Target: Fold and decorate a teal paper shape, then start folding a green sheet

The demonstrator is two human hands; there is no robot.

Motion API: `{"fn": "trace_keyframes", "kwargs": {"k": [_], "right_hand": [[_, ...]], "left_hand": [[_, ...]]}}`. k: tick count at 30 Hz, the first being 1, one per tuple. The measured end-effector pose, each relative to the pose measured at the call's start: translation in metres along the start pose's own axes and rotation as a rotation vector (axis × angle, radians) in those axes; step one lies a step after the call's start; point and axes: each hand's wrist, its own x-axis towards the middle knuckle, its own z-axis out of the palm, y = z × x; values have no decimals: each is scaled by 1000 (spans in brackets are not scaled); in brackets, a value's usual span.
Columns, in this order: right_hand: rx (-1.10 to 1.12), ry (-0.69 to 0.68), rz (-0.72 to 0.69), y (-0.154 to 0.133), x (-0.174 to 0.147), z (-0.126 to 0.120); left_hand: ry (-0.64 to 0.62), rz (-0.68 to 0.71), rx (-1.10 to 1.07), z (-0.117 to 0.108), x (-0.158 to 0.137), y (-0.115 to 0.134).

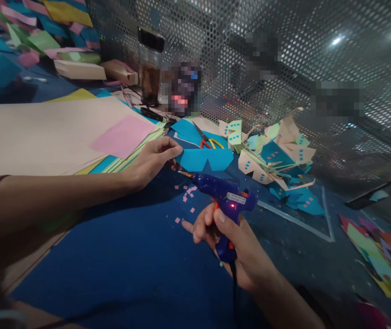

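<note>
My left hand [154, 160] pinches the left end of a folded blue paper piece [195, 159] that has a triangular notch in its lower edge. In my right hand [229, 237] is a dark blue hot glue gun [219, 187], its small light glowing red. The nozzle points left, just below my left fingertips and the paper; whether it touches the paper I cannot tell. A clear glue stick [291, 220] sticks out of the gun's back. Small pink paper squares [186, 196] lie scattered on the blue table [120, 256] below the nozzle.
Scissors [209, 139] with red and yellow handles lie behind the blue paper. Paper sheets [44, 132] are stacked at left, near a lidded jar [149, 68] and a phone [183, 89]. Folded paper pieces [281, 155] pile up at right before a perforated metal panel [223, 55]. Coloured scraps [380, 256] lie farther right.
</note>
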Motion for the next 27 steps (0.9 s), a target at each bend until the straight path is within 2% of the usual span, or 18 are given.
{"fn": "trace_keyframes", "kwargs": {"k": [5,9,14,18,22,27], "right_hand": [[39,-10,-12,4,4,3],[-21,1,-28,5,6,-1],[-239,126,-78,-9,-5,-18],[-550,222,25,-14,-22,-28],[-768,261,146,2,-38,-36],[-906,286,181,22,-53,-54]], "left_hand": [[-8,3,-17,0,0,-1],[-14,5,-24,-1,1,-3],[-14,11,19,0,0,0],[-8,4,35,0,0,2],[-9,19,37,-1,1,-2],[-23,29,23,-2,1,-4]]}}
